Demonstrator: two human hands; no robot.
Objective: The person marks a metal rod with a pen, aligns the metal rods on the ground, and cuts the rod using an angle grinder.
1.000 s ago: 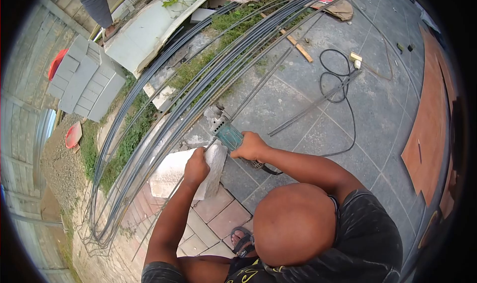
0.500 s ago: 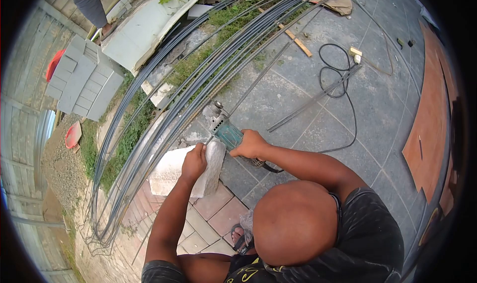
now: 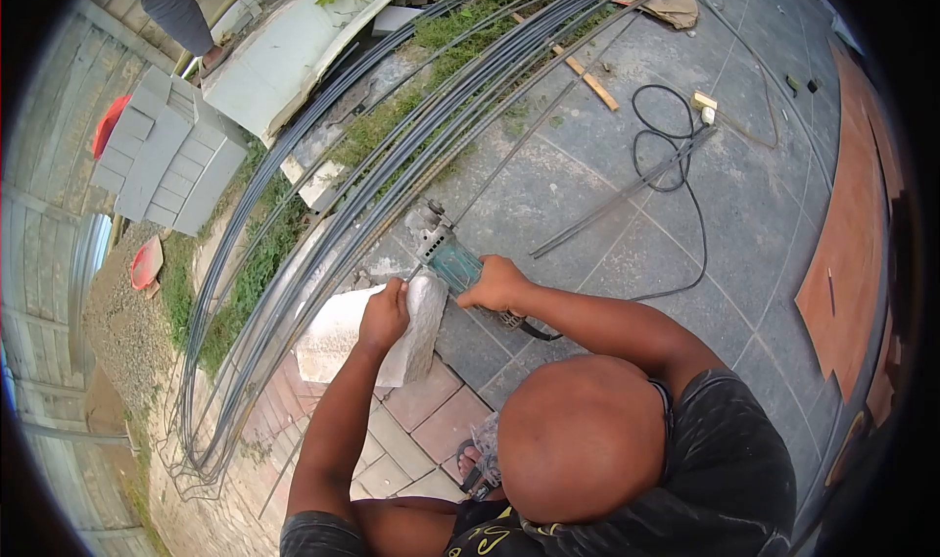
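My left hand (image 3: pixel 385 314) is closed on a thin steel rod (image 3: pixel 509 158), just above a white stone block (image 3: pixel 367 337). The rod runs up and to the right, past the head of a teal angle grinder (image 3: pixel 455 263). My right hand (image 3: pixel 497 285) is wrapped round the grinder's body. Its metal head points away from me, near a long bundle of dark steel rods (image 3: pixel 323 180). The exact spot where the disc meets the rod is too small to make out.
A black power cable (image 3: pixel 702 234) loops across grey floor tiles (image 3: pixel 548 200). Shorter rods (image 3: pixel 627 195) and a wooden strip (image 3: pixel 589 79) lie there. Brown boards (image 3: pixel 842 234) are at the right. Grey blocks (image 3: pixel 171 156) and another person's leg (image 3: pixel 176 14) are upper left.
The view has shifted very slightly. The grinder's head looks tilted a little differently; both hands keep their hold.
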